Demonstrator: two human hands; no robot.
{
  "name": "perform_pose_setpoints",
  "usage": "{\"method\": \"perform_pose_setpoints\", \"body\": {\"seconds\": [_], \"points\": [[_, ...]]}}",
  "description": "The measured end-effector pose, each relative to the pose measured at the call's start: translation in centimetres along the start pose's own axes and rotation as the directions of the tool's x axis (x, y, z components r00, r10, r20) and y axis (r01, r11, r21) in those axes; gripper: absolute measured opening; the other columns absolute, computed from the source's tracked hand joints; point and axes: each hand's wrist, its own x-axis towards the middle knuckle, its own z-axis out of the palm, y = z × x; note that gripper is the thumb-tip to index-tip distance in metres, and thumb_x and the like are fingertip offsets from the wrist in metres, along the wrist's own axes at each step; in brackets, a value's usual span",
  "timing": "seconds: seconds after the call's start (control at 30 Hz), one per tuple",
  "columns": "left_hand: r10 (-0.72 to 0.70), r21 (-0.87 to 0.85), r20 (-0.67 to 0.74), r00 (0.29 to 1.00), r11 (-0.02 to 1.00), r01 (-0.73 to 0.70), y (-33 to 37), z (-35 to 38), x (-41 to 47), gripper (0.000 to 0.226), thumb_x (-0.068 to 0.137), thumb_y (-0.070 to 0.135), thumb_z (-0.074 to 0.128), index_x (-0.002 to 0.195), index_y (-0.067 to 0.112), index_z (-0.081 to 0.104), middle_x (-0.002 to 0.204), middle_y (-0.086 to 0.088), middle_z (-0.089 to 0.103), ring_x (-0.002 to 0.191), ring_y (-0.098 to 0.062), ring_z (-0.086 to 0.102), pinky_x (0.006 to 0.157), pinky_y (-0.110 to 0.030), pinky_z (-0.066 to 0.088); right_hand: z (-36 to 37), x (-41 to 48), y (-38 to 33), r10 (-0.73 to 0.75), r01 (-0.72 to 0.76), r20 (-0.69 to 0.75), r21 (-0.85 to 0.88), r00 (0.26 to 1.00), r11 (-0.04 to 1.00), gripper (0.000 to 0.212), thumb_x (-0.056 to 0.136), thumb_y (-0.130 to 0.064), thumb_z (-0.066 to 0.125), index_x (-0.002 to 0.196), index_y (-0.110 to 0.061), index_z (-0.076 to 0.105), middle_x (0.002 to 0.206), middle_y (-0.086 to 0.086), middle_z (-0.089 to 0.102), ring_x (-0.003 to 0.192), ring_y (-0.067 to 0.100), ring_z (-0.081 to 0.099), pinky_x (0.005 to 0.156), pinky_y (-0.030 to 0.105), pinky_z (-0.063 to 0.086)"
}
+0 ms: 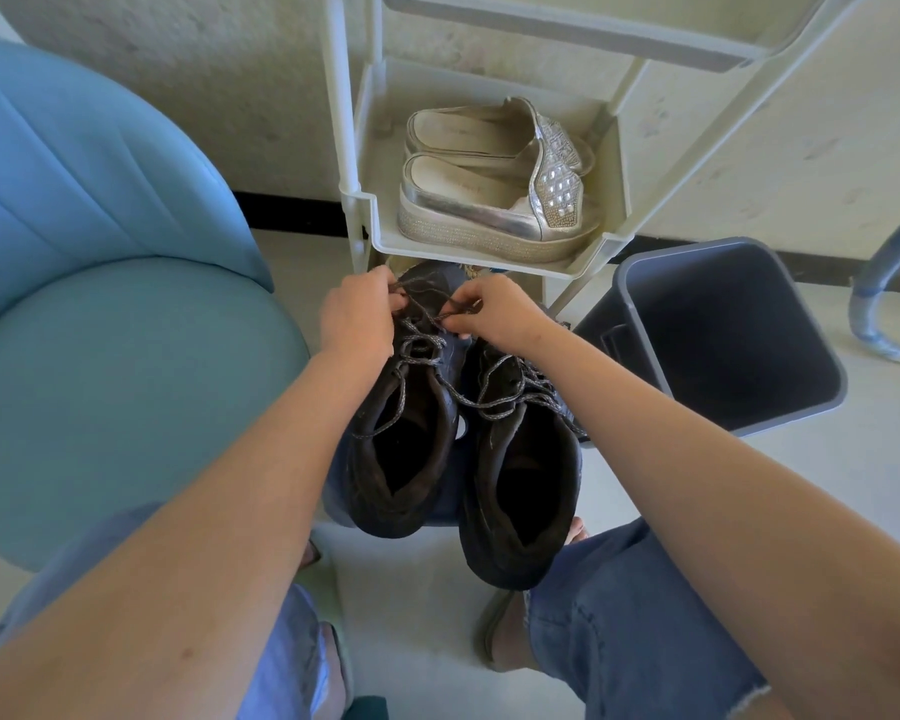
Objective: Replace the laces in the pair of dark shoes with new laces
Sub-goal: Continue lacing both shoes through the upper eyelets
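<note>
One cream plastic shoe rack [357, 148] is standing against the wall just beyond the hands. The front edge of its lower shelf is overhanging the toes of the dark shoes and crowding the space where the fingers are working. Two silver platform slip-ons [489, 200] are sitting side by side on that shelf. One grey bin [723, 330] is standing just beside the shoes on the right, and one blue chair [100, 252] is filling the left side.

The two dark shoes [520, 485] are lying side by side on the floor between the person's knees, with their openings facing the camera and their toes pointing toward the rack. They are looking worn and dark brown, with speckled grey laces [489, 402] trailing loosely across the tongues and from one shoe onto the other.

The left hand [357, 319] and the right hand [494, 311] are both closing their fingertips on one thin, darker lace strand [453, 308], holding it between them over the toe end of the left-side shoe.
</note>
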Motion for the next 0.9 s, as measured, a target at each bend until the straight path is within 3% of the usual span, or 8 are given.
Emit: {"method": "perform_pose_setpoints", "body": {"seconds": [0.2,0.27,0.43,0.63,0.8,0.9], "points": [[0.043,0.123,-0.021,0.999,0.992,-0.04,0.27,-0.08,-0.21,0.026,0.09,-0.003,0.054,0.115,0.006,0.053,0.104,-0.006,0.069,0.096,-0.031,0.063,0.07,-0.036,0.043,0.09,-0.14,0.1,-0.015,0.015,-0.016,0.003,1.0,1.0,0.009,0.087,-0.01,0.067,0.095,-0.006,0.068,0.072,0.0,0.063,0.065,0.007,0.056,0.06,0.007,0.04],[0.046,0.124,-0.016,0.999,0.991,-0.044,0.38,-0.09,-0.27,0.029,0.089,-0.005,0.055,0.115,0.005,0.052,0.106,-0.006,0.069,0.098,-0.032,0.063,0.07,-0.037,0.042,0.03,-0.29,0.19,-0.008,0.009,-0.02,0.023,1.0,1.0,0.009,0.087,-0.009,0.066,0.095,-0.004,0.067,0.069,-0.001,0.063,0.06,0.004,0.056,0.056,0.007,0.04],[0.034,0.101,0.108,0.994,0.994,-0.045,0.15,-0.88,0.37,0.032,0.087,0.003,0.063,0.117,0.009,0.054,0.1,-0.007,0.069,0.082,-0.031,0.065,0.08,-0.044,0.05,-0.27,-0.43,0.22,0.026,-0.024,-0.021,0.092,0.999,0.995,0.01,0.091,-0.002,0.06,0.099,0.001,0.064,0.063,-0.004,0.057,0.033,-0.008,0.045,0.039,0.003,0.032],[0.062,0.1,0.073,0.995,0.993,-0.069,0.36,-0.77,0.0,0.028,0.088,-0.001,0.061,0.112,0.008,0.052,0.079,0.002,0.065,0.067,-0.022,0.058,0.069,-0.036,0.046,-0.08,-0.33,0.08,0.007,-0.006,-0.021,0.03,1.0,1.0,0.011,0.09,-0.005,0.061,0.099,-0.001,0.065,0.065,-0.01,0.057,0.052,-0.003,0.053,0.046,0.0,0.034],[0.071,0.114,0.083,0.994,0.99,-0.08,0.87,-1.02,-0.42,0.031,0.086,-0.002,0.062,0.113,0.003,0.047,0.1,-0.011,0.068,0.085,-0.035,0.066,0.077,-0.047,0.052,-0.19,-0.4,0.02,0.02,-0.019,-0.011,0.055,1.0,0.998,0.01,0.089,-0.004,0.061,0.099,-0.003,0.064,0.065,-0.006,0.056,0.037,-0.01,0.047,0.04,0.003,0.032],[0.072,0.109,0.08,0.994,0.991,-0.081,0.96,-0.9,-0.48,0.036,0.082,-0.007,0.063,0.113,0.002,0.046,0.104,-0.014,0.067,0.092,-0.036,0.064,0.078,-0.048,0.051,-0.23,-0.46,-0.13,0.026,-0.025,-0.009,0.059,1.0,0.998,0.012,0.088,-0.002,0.06,0.1,-0.003,0.064,0.065,-0.006,0.056,0.04,-0.006,0.049,0.04,0.004,0.032]]}}
